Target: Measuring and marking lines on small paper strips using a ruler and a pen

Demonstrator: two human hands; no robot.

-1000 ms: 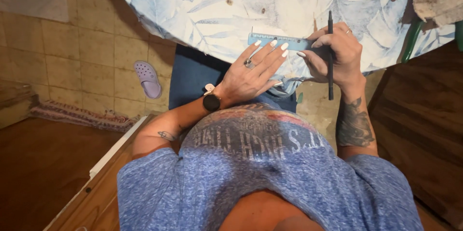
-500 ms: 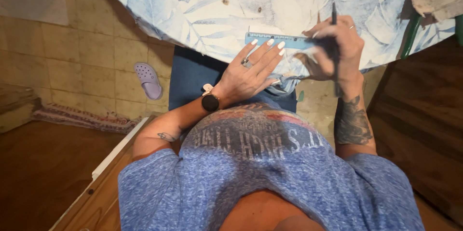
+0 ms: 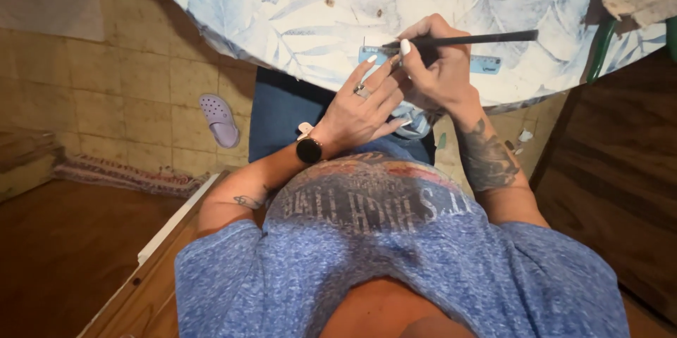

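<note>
From the head view, I'd keep the light-blue ruler (image 3: 486,64) pinned flat at the near edge of the desk (image 3: 296,20) and run the tip along its edge in one steady pull, so it doesn't skid on the leaf-print cloth. My left hand (image 3: 363,101) lies with fingers (image 3: 377,73) loosely spread, tips reaching to the ruler's left end. My right hand (image 3: 434,63) pinches a thin dark pencil-like tool (image 3: 479,39), lying nearly level over the ruler.

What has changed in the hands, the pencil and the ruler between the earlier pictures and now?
The right hand has swung the dark pencil from upright to nearly level, tip at the blue ruler. The left hand has slid back, only fingertips near the ruler's end. The ruler and the leaf-print tablecloth stayed put.
</note>
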